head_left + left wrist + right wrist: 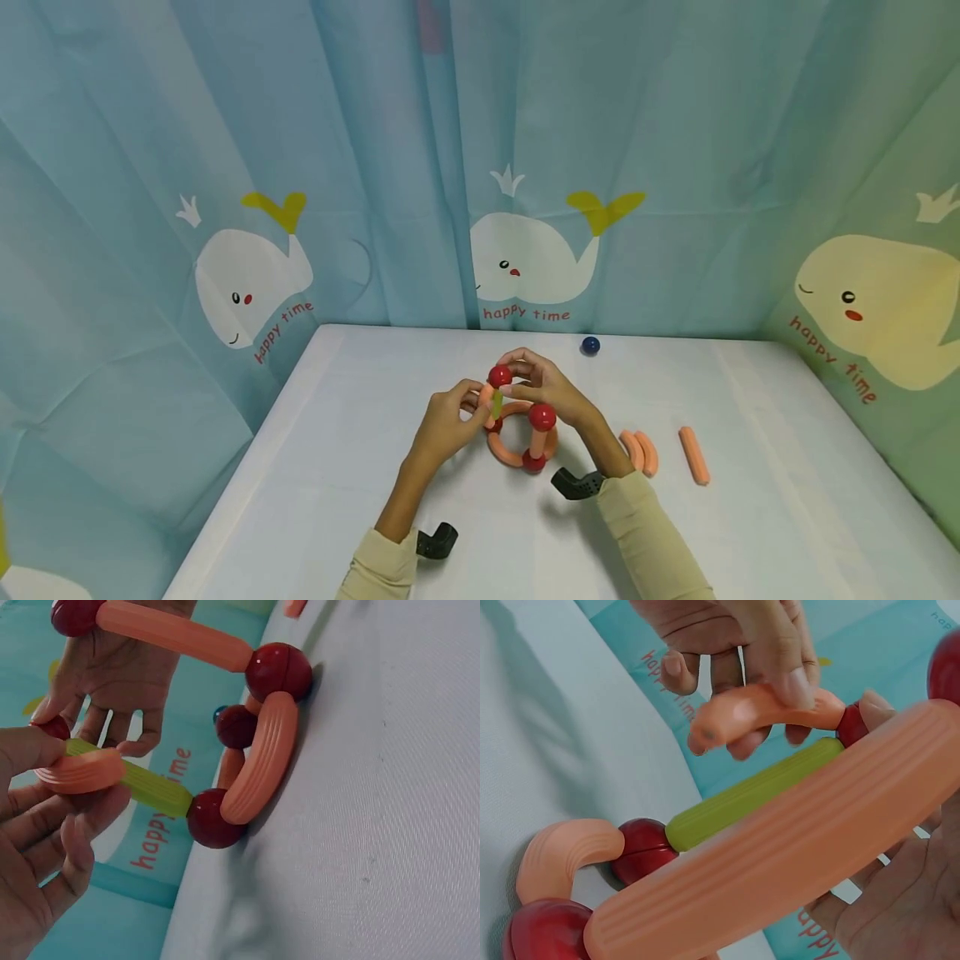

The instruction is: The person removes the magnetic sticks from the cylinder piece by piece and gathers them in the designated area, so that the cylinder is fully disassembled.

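My left hand (448, 423) pinches a curved orange stick (761, 712) between thumb and fingers. One end of this stick meets a red ball (500, 377) on top of an upright green stick (154, 786). My right hand (551, 390) holds that ball between its thumb and fingers. Both sticks belong to a toy frame whose base is a ring of curved orange sticks (502, 451) and red balls, lying on the table. A straight orange stick (780, 840) stands up from the ring, capped by another red ball (542, 417).
To the right on the white table (787, 517) lie two curved orange sticks (639, 452) and a straight orange stick (694, 456). A dark blue ball (590, 346) sits near the back edge. Behind the table hangs a blue whale-print curtain (390, 150).
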`<state>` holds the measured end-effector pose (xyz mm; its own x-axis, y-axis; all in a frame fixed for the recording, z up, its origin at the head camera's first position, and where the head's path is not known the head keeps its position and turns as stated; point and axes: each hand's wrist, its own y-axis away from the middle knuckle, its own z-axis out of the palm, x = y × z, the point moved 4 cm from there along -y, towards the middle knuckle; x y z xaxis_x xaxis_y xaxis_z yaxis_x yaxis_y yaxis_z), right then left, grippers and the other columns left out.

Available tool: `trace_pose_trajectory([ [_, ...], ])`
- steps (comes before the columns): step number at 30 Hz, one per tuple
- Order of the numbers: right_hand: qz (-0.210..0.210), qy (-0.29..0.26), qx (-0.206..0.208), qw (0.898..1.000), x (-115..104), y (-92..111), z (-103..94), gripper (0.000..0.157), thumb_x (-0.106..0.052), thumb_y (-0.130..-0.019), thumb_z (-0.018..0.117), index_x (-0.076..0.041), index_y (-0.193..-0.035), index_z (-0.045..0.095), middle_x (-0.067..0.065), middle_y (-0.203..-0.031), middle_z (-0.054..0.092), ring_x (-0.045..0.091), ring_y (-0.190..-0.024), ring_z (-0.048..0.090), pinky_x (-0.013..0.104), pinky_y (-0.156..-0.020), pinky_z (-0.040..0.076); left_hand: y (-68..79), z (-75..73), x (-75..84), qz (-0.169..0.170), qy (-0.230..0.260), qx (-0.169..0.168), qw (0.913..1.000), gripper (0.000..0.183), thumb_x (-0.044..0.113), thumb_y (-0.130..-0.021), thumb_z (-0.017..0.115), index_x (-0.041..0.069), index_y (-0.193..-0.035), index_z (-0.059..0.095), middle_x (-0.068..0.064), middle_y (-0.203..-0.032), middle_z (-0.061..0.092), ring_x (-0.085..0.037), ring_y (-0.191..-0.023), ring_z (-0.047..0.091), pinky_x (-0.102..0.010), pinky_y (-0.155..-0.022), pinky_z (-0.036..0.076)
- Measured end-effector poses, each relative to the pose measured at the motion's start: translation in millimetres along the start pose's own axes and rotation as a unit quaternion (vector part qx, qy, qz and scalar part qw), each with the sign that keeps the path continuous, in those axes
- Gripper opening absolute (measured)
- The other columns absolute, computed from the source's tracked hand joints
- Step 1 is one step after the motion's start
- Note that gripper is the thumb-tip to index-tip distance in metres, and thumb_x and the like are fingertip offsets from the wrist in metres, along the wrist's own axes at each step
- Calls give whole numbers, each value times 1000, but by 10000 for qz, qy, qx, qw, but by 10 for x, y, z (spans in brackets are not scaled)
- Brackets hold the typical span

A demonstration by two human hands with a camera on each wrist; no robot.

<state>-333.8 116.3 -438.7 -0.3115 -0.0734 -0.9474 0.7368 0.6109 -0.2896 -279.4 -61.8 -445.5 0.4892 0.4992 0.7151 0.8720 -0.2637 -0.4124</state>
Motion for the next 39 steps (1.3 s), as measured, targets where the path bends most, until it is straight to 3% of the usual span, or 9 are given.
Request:
trace_pose_trajectory([
  [7, 207, 232, 186, 9993, 3, 10, 3, 38, -3, -92, 62, 1, -128, 49, 6, -112, 64, 12, -103, 63, 27, -88, 53, -8, 0, -42, -684, 886, -116, 9937, 33, 33, -98, 58, 10, -121, 58, -5, -86, 75, -9, -73, 68, -22, -63, 49],
  [12, 306, 530, 260, 9978, -18, 36, 2, 39, -11, -94, 62, -2, -131, 54, 18, -124, 61, 15, -109, 62, 29, -92, 52, -3, -12, -71, -1106, 1559, 14, 9816, 29, 30, -97, 61, 10, -118, 61, -14, -90, 74, -11, -60, 58, -20, -53, 43],
  [14, 308, 571, 262, 9975, -21, 45, 1, 39, -13, -94, 62, -2, -131, 55, 21, -127, 59, 15, -111, 62, 29, -94, 52, 2, -47, -9, -1215, 1681, -6, 9783, 28, 24, -97, 61, 6, -118, 61, -17, -92, 73, -10, -55, 53, -19, -50, 41],
  [20, 276, 644, 318, 9970, -32, 43, -9, 37, -11, -94, 63, -2, -129, 57, 22, -126, 60, 14, -110, 62, 28, -93, 52, 18, -177, 243, -1240, 1776, 11, 9763, 27, 20, -97, 61, 0, -115, 62, -21, -94, 71, -5, -51, 50, -17, -50, 39],
  [23, 267, 644, 321, 9970, -40, 35, -10, 36, -11, -93, 64, -2, -128, 57, 22, -125, 61, 14, -108, 62, 29, -92, 53, 10, -174, 224, -1245, 1771, 80, 9763, 28, 21, -97, 62, -1, -114, 63, -23, -96, 70, -8, -52, 53, -17, -50, 39],
  [30, 298, 678, 239, 9970, -46, 25, -9, 37, -10, -94, 63, -3, -129, 58, 21, -127, 61, 17, -112, 63, 29, -94, 52, 17, -185, 212, -1202, 1800, 231, 9760, 27, 19, -96, 63, -2, -113, 63, -22, -94, 70, -38, -68, 66, -19, -54, 44],
  [35, 310, 709, 236, 9967, -53, 15, -4, 36, -8, -95, 62, -4, -130, 59, 19, -128, 62, 18, -114, 63, 29, -96, 51, 8, -184, 185, -1155, 1767, 245, 9772, 25, 17, -97, 62, -2, -112, 63, -20, -92, 70, -34, -67, 66, -20, -55, 46],
  [39, 304, 707, 258, 9967, -60, 7, -4, 36, -9, -94, 62, -3, -129, 59, 21, -127, 62, 17, -112, 64, 28, -96, 52, -17, -117, 37, -1173, 1682, 259, 9784, 26, 20, -97, 62, -1, -113, 63, -19, -93, 70, -28, -66, 66, -24, -58, 49],
])
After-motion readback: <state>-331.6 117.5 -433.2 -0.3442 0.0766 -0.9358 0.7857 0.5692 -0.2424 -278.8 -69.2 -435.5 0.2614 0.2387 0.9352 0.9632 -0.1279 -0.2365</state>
